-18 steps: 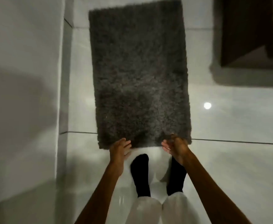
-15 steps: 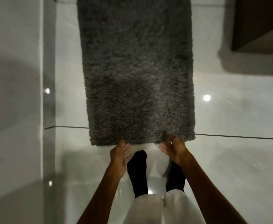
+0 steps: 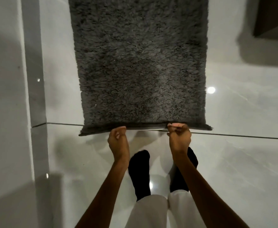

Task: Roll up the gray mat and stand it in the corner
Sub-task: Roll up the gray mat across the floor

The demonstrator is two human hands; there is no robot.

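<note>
A shaggy gray mat [image 3: 140, 66] lies flat on the glossy white tiled floor, stretching away from me past the top of the view. Its near edge is lifted a little off the tiles between my hands. My left hand [image 3: 118, 142] pinches that edge left of centre, fingers curled under it. My right hand [image 3: 179, 137] is closed on the same edge right of centre. My feet in black socks stand just behind the hands.
A white wall with a tiled skirting [image 3: 34, 96] runs along the left, close to the mat's side. A dark wooden piece of furniture [image 3: 273, 15] stands at the top right. Bare tiles [image 3: 243, 162] spread to the right.
Both hands were open at the mat's near edge; now they have closed on it and raised it slightly. My view has dropped closer to the mat.
</note>
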